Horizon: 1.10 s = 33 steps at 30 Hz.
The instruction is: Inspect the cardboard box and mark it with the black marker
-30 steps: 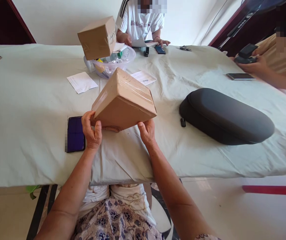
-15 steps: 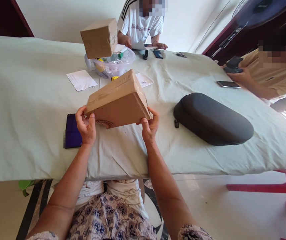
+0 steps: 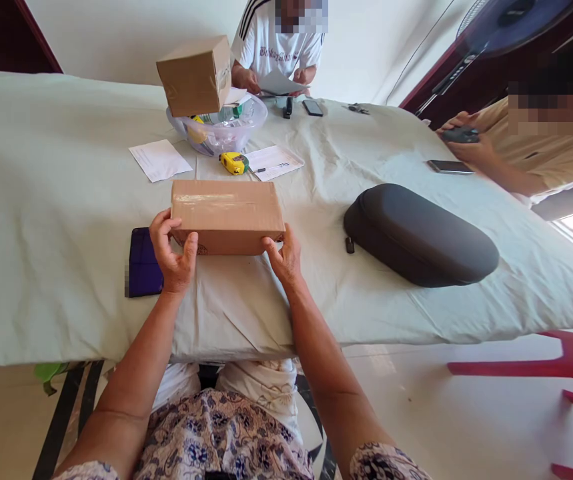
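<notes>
A taped brown cardboard box (image 3: 227, 215) lies flat on the pale cloth-covered table (image 3: 56, 220) in front of me. My left hand (image 3: 172, 253) grips its near left corner, thumb on the front face. At the near right corner my right hand (image 3: 283, 256) rests with its fingers curled against the box. A dark purple phone (image 3: 141, 263) lies just left of my left hand.
A black oval zip case (image 3: 419, 235) lies to the right. Behind the box are a yellow tape measure (image 3: 233, 163), paper slips (image 3: 159, 160), and a clear bowl (image 3: 219, 132) with a second cardboard box (image 3: 196, 75) on it. Two other people sit at the far end and right side.
The box was held tilted above the table; I have lowered it and turned it flat onto the cloth, uncovering the tape measure behind it. Both hands stay on its near corners.
</notes>
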{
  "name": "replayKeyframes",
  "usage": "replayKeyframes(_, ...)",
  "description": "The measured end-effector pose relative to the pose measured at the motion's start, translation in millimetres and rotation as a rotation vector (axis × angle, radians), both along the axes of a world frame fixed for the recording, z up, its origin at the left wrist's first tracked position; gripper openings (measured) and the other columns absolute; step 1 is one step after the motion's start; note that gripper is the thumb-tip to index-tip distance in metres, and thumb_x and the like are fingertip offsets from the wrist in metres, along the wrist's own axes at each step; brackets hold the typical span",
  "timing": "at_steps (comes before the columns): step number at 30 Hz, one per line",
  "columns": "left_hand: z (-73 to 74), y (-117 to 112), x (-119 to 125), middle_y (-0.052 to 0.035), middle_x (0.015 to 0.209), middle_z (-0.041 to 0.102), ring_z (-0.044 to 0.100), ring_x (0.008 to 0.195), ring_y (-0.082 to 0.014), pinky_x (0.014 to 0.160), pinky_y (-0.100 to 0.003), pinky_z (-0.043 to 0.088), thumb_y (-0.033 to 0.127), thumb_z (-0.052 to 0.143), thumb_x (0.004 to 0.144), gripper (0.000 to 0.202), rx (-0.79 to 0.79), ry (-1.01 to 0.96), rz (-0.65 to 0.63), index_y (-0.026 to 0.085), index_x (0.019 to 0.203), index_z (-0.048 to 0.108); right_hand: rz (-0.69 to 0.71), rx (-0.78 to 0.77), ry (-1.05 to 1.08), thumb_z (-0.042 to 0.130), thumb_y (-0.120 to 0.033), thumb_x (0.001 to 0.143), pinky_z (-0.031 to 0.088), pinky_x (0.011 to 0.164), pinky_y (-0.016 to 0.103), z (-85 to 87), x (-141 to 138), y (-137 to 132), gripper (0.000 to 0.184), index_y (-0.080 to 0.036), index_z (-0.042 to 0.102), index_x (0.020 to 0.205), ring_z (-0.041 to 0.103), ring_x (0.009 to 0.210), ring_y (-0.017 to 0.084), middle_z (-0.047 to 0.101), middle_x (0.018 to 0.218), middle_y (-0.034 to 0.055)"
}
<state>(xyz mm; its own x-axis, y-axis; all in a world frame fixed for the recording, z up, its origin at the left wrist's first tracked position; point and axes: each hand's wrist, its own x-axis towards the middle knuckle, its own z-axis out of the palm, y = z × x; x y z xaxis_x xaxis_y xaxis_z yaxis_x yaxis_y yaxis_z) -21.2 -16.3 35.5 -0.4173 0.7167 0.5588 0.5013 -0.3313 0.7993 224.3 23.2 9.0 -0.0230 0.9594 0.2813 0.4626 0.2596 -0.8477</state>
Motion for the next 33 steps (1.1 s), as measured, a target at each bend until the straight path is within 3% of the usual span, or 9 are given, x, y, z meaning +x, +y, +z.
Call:
replayKeyframes(4, 3.6, -7, 7, -0.0109, 0.124, 0.053, 0.055, 0.120, -0.0230, 0.105, -0.041, 0.047, 0.059, 0.062, 0.090, 0.042, 0.014, 0.138, 0.009, 0.021, 0.105, 0.055, -0.095, 0.142, 0.126, 0.048, -0.078, 0.090, 0.057, 0.088, 0.042, 2.5, -6, -4, 0.068, -0.022, 0.052, 0.129, 0.066, 0.107, 0.027, 0.065, 0.117, 0.0127)
replayKeyframes(7, 2.3, -10, 13, -0.0104, 0.119, 0.052, 0.054, 0.116, -0.0244, 0.102, -0.042, 0.047, 0.065, 0.066, 0.084, 0.049, 0.051, 0.211, 0.053, 0.021, 0.099, 0.052, -0.133, 0.243, 0.189, 0.059, -0.078, 0.084, 0.052, 0.103, 0.050, 4.0, -14, -8, 0.081, -0.024, 0.043, 0.143, 0.059, 0.125, 0.031, 0.056, 0.136, 0.0156)
replayKeyframes(11, -0.5, -11, 23, -0.0146, 0.125, 0.048, 0.051, 0.121, -0.0298, 0.107, -0.048, 0.044, 0.079, 0.071, 0.071, 0.072, 0.012, 0.293, 0.153, 0.021, 0.107, 0.050, -0.185, 0.212, 0.186, 0.078, -0.072, 0.072, 0.049, 0.109, 0.054, 5.1, -29, -18, 0.097, -0.027, 0.037, 0.147, 0.054, 0.131, 0.033, 0.049, 0.142, 0.0162)
replayKeyframes(14, -0.7, -13, 31, -0.0194, 0.138, 0.040, 0.043, 0.133, -0.0344, 0.116, -0.054, 0.036, 0.080, 0.074, 0.067, 0.083, -0.005, 0.334, 0.199, 0.019, 0.119, 0.050, -0.229, 0.172, 0.172, 0.082, -0.073, 0.066, 0.051, 0.107, 0.051, 7.0, -41, -25, 0.100, -0.026, 0.039, 0.143, 0.056, 0.127, 0.032, 0.050, 0.138, 0.0159)
replayKeyframes(20, -0.4, -15, 37, -0.0213, 0.145, 0.036, 0.038, 0.141, -0.0353, 0.121, -0.054, 0.032, 0.074, 0.074, 0.072, 0.079, -0.063, 0.301, 0.190, 0.019, 0.124, 0.051, -0.269, 0.111, 0.193, 0.080, -0.072, 0.069, 0.054, 0.102, 0.048, 9.7, -47, -29, 0.092, -0.026, 0.041, 0.138, 0.059, 0.119, 0.029, 0.052, 0.134, 0.0146)
replayKeyframes(27, 0.7, -13, 27, -0.0218, 0.151, 0.040, 0.041, 0.146, -0.0294, 0.123, -0.048, 0.035, 0.054, 0.062, 0.092, 0.051, -0.082, 0.260, 0.105, 0.018, 0.127, 0.056, -0.184, 0.093, 0.272, 0.059, -0.062, 0.093, 0.055, 0.098, 0.044, 13.2, -34, -22, 0.059, -0.024, 0.048, 0.136, 0.062, 0.118, 0.027, 0.060, 0.130, 0.0142)
replayKeyframes(33, -6.4, -7, 16, -0.0220, 0.158, 0.040, 0.033, 0.154, -0.0302, 0.129, -0.054, 0.026, 0.055, 0.053, 0.096, 0.061, -0.214, 0.194, 0.103, 0.019, 0.146, 0.050, -0.118, 0.190, 0.187, 0.051, -0.061, 0.098, 0.057, 0.074, 0.034, 18.1, -28, -21, 0.043, -0.026, 0.058, 0.122, 0.069, 0.098, 0.023, 0.070, 0.110, 0.0092)
